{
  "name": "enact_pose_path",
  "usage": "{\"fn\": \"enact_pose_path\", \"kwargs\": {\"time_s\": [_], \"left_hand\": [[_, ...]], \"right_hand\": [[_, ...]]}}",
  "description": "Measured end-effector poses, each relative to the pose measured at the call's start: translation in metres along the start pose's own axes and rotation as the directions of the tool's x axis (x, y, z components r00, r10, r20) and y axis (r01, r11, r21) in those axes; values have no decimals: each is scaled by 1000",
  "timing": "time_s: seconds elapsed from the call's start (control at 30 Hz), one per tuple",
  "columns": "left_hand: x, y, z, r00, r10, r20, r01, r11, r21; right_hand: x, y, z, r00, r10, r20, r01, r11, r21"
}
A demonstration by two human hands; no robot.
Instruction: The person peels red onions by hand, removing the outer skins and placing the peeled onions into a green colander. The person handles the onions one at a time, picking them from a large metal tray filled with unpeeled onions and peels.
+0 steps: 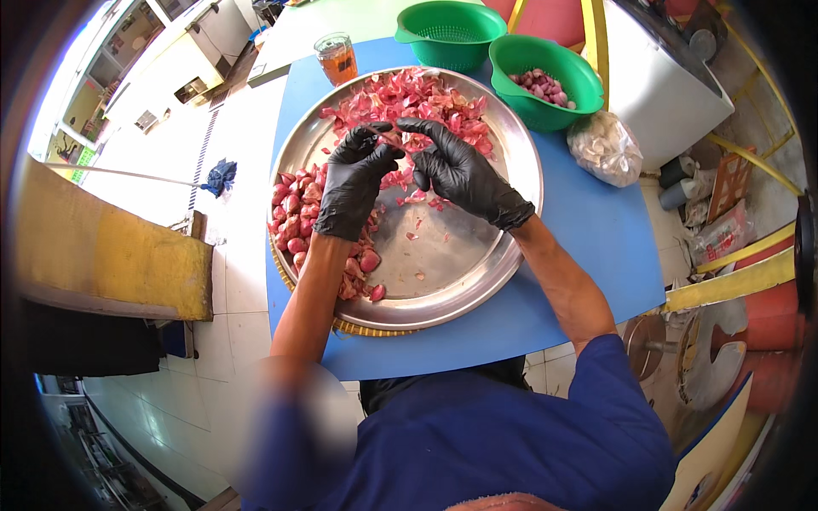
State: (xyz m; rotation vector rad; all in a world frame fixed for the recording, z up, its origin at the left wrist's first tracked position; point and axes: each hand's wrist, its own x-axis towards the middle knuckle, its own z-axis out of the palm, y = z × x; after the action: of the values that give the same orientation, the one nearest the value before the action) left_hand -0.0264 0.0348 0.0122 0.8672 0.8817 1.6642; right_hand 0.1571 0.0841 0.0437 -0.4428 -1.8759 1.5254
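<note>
Both my hands wear black gloves and meet above a large round metal tray (441, 268). Between the thumb and fingers of my left hand (354, 182) is a small reddish piece (390, 137), mostly hidden; it looks like a shallot or its skin. My right hand (463, 172) is close beside it, index finger stretched towards the left fingertips and the other fingers curled. Whether it grips anything cannot be made out. Unpeeled shallots (297, 214) are heaped on the tray's left side, partly behind my left forearm. Loose red shallot skins (415, 96) pile up at the far side.
The tray rests over a woven rim (377, 330) on a blue table (594, 223). Beyond it stand a glass of amber drink (337, 61), a green colander (450, 32), another green colander (549, 118) holding peeled shallots (543, 87), and a filled clear plastic bag (605, 150).
</note>
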Motion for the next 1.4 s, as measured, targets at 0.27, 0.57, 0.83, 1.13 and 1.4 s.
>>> {"fn": "enact_pose_path", "kwargs": {"time_s": [0.27, 0.57, 0.83, 1.13, 1.4], "left_hand": [[0, -1, 0, 999, -20, -41, 21, 1000, 23], [-2, 0, 0, 999, -26, -42, 22, 997, -80], [-4, 0, 7, 998, 7, -67, -7, 1000, -2], [-7, 4, 13, 994, 19, -104, -14, 999, 50], [-13, -9, 22, 980, 166, -113, -153, 982, 115]], "right_hand": [[0, 7, 3, 1000, 23, -2, -23, 997, -77], [3, 12, 3, 999, 20, 36, -21, 1000, 21], [-3, -27, 0, 952, 287, 103, -304, 921, 242], [-4, -13, -5, 942, 311, 128, -336, 884, 325], [-2, -17, 8, 974, 220, -53, -185, 910, 370]]}}
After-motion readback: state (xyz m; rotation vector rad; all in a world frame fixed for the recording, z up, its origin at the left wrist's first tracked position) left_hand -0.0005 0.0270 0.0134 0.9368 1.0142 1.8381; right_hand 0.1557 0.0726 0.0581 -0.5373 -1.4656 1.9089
